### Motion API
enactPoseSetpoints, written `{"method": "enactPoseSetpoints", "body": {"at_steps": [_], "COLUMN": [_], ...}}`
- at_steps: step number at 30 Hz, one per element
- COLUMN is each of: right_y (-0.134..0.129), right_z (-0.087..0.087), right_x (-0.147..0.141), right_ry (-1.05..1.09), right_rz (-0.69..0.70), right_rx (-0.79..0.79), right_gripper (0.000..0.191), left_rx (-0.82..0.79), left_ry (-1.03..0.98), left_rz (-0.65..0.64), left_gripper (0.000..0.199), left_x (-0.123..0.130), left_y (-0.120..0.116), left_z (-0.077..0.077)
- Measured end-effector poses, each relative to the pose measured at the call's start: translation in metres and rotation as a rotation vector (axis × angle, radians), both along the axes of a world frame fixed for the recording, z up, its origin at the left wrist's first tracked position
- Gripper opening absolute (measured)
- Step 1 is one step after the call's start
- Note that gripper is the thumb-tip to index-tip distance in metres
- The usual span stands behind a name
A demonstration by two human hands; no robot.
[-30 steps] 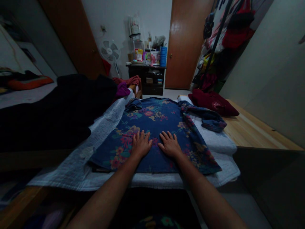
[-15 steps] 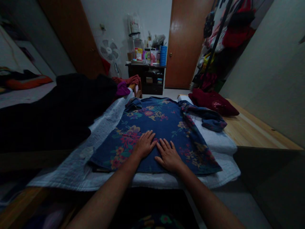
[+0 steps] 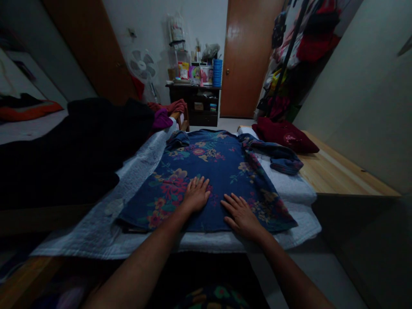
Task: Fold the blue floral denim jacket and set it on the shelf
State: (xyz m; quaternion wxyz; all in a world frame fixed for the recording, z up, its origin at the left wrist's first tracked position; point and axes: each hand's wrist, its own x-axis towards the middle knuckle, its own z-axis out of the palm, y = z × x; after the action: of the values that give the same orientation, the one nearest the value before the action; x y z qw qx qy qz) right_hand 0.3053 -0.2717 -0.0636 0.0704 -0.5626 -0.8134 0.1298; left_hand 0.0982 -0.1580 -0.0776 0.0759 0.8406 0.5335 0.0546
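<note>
Left of the floral shirt (image 3: 217, 165), dark fabric (image 3: 74, 150) is heaped; under the shirt, a white cloth (image 3: 137, 182) is spread; on its lower middle, the left hand (image 3: 197, 195) is laid palm-down, nothing grasped; farther right on it, the right hand (image 3: 243, 216) is likewise rested, unclenched; beyond, a maroon bundle (image 3: 286, 135) is seen

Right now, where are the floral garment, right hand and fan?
Floral garment (image 3: 217, 171), head view: its blue middle.
Right hand (image 3: 242, 216), head view: its back.
Fan (image 3: 142, 65), head view: its hub.
</note>
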Motion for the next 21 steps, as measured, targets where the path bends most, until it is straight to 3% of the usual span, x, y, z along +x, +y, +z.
{"method": "enactPoseSetpoints", "body": {"at_steps": [4, 9, 13, 21], "right_y": [0.009, 0.023, 0.019, 0.000], "right_z": [0.005, 0.001, -0.005, -0.006], "right_x": [0.009, -0.020, -0.032, 0.008], "right_ry": [0.082, 0.130, 0.031, -0.050], "right_rz": [-0.135, -0.257, -0.170, -0.243], "right_rx": [0.017, 0.135, 0.118, 0.095], "right_gripper": [0.049, 0.046, 0.050, 0.055], "left_rx": [0.078, 0.169, 0.141, 0.078], "left_ry": [0.000, -0.064, -0.119, -0.216], "left_rz": [0.108, 0.143, 0.029, -0.274], "left_gripper": [0.057, 0.053, 0.050, 0.045], "left_x": [0.015, 0.018, 0.013, 0.011], "left_y": [-0.016, -0.028, -0.028, -0.034], "left_z": [-0.002, -0.005, -0.002, 0.005]}}
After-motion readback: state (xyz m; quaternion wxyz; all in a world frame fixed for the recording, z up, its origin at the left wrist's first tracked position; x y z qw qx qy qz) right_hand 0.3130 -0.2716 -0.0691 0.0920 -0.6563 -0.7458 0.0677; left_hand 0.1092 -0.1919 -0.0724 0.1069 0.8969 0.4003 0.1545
